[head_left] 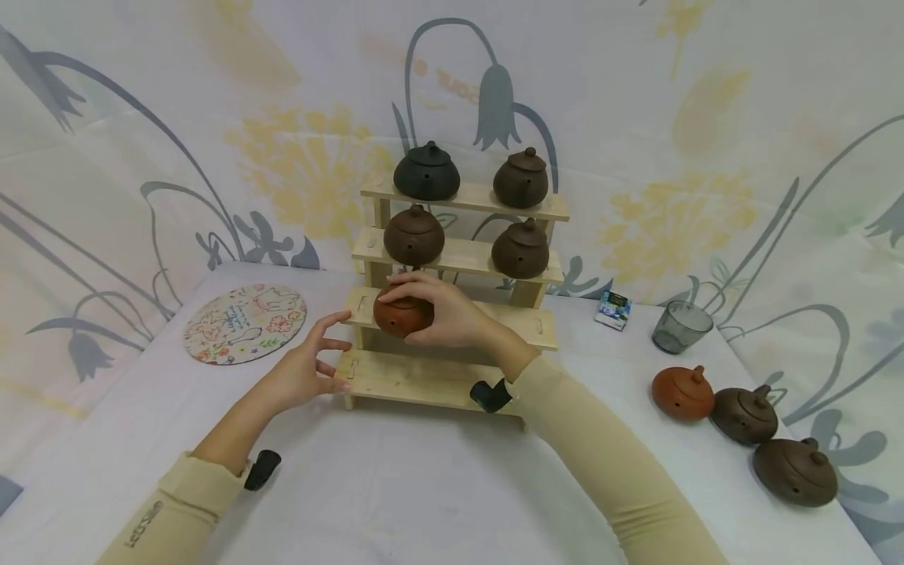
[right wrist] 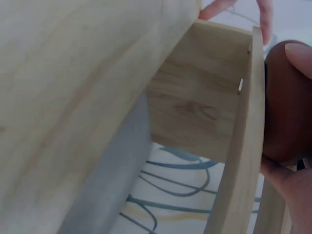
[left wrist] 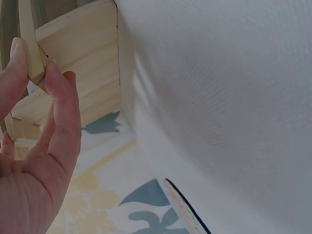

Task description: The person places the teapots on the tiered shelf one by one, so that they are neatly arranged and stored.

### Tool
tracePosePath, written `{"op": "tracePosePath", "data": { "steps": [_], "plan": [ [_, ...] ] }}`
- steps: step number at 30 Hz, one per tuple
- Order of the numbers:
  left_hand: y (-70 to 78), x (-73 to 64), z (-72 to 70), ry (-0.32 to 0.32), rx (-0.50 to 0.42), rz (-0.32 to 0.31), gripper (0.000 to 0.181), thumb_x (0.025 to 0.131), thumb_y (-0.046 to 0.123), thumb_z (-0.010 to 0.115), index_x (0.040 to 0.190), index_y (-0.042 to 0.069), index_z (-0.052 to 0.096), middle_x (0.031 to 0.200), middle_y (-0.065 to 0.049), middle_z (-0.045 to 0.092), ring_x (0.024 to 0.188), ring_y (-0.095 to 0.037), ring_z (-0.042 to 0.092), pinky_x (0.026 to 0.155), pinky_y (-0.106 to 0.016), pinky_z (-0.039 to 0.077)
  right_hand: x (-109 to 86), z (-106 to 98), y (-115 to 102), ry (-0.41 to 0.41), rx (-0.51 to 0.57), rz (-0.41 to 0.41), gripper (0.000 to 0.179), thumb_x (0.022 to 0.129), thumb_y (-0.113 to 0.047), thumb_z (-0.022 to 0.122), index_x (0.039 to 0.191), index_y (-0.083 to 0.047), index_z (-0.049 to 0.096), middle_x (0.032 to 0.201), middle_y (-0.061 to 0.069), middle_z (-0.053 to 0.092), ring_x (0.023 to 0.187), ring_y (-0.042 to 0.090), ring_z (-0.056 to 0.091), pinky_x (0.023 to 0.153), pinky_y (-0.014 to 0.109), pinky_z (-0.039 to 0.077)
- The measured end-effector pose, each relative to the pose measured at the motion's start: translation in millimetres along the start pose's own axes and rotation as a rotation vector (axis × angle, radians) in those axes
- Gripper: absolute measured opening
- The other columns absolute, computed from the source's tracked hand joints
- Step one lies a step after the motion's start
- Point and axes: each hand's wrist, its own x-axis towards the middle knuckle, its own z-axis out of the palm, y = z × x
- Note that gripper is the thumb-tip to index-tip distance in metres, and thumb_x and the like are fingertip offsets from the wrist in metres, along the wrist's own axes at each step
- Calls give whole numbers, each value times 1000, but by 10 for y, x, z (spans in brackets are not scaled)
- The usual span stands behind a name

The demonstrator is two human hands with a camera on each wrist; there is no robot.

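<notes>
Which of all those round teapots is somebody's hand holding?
The round orange-brown clay teapot at the third shelf down of the pale wooden stand: the right hand grips it. No hand touches the other teapots.

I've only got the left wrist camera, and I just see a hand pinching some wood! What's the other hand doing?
Observer: The right hand holds a reddish teapot at the third shelf down of the wooden rack.
Operator: Ooh! What's on the very top shelf?
Observer: A black teapot and a brown teapot.
Operator: Is there anything to drink from?
Observer: Yes, a see-through gray cup stands on the table, right of the rack.
</notes>
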Motion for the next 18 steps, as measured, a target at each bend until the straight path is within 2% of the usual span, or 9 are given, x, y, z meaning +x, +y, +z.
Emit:
{"op": "tracePosePath", "data": {
  "steps": [11,18],
  "plan": [
    [-8,-16,12,-7,-5,-3,100,74,1,77,146,25,13,128,-24,50,82,-23,60,64,-35,48,-89,37,-6,24,-32,25,53,73,-3,77,122,-9,59,141,13,38,133,22,28,97,38,36],
    [2,-8,-5,-1,15,-23,101,74,1,77,146,28,13,130,-22,49,84,-25,60,65,-35,48,-194,-35,-41,103,-25,3,48,73,1,76,118,-6,61,139,15,41,131,24,32,100,39,33]
  ]
}}
